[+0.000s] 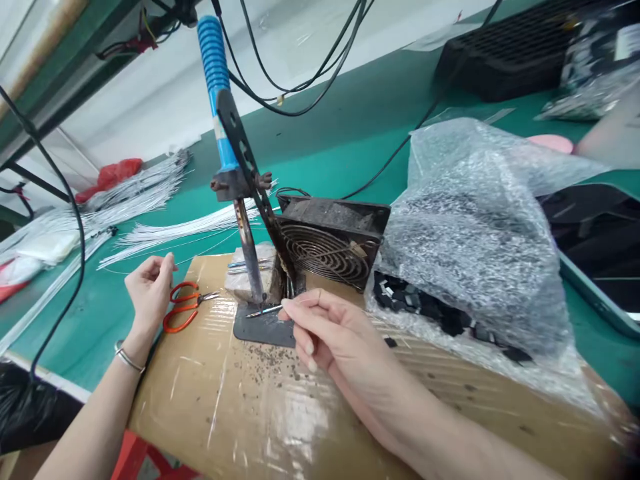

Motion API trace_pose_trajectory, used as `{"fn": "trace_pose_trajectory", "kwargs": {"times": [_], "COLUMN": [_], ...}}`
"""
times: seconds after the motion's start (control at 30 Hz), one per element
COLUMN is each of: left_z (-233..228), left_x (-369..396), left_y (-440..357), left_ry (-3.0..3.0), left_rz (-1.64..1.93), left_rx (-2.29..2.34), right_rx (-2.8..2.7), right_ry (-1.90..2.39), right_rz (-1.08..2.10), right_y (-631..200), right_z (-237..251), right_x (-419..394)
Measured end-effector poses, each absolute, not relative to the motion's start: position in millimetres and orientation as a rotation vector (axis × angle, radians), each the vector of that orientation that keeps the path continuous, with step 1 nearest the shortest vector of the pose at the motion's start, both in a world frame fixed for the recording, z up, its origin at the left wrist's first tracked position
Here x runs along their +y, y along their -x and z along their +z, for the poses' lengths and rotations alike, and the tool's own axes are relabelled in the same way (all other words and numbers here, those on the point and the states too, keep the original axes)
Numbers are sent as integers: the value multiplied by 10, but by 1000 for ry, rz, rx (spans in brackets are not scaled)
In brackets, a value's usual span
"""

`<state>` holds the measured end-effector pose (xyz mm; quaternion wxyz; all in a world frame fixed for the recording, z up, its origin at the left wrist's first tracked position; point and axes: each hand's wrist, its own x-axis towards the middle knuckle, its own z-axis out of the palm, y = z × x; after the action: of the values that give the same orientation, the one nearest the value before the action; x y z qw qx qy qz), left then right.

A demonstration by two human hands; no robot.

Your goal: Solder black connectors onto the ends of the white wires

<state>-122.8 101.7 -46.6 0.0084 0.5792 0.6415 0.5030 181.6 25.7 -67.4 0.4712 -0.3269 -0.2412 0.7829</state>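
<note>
My right hand (333,337) pinches a thin metal-tipped rod (264,311) between thumb and fingers. The rod lies almost level over the dark base plate (260,328), just under the tip of a blue-handled soldering iron (216,87). The iron is clamped tip-down in a stand (254,180). Whether rod and tip touch, I cannot tell. My left hand (153,288) is closed, thumb against the fingers, beside orange-handled scissors (186,308). Thin white strands pass near it; what it holds, if anything, does not show. Similar thin rods (245,265) lie on a pale block (234,285) behind the iron.
A black fan (333,243) stands behind my right hand. To the right, a bubble-wrap bag (475,233) lies by small black pieces (425,307). White wire bundles (200,223) spread at the back left. Cardboard (200,400) covers the front; black cables (300,87) hang above.
</note>
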Motion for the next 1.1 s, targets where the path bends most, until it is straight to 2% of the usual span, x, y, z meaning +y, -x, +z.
{"fn": "trace_pose_trajectory", "kwargs": {"times": [0.63,1.1], "left_z": [-449,-505], "left_x": [1031,1042], "left_y": [1208,1291], "left_ry": [-1759,-1763], "left_rz": [1536,1348], "left_rx": [2028,2121], "right_rx": [-603,-570], "right_ry": [837,925], "right_rz": [1925,1949], "right_y": [-1714,-1730], "right_z": [-649,-541], "right_x": [354,353]}}
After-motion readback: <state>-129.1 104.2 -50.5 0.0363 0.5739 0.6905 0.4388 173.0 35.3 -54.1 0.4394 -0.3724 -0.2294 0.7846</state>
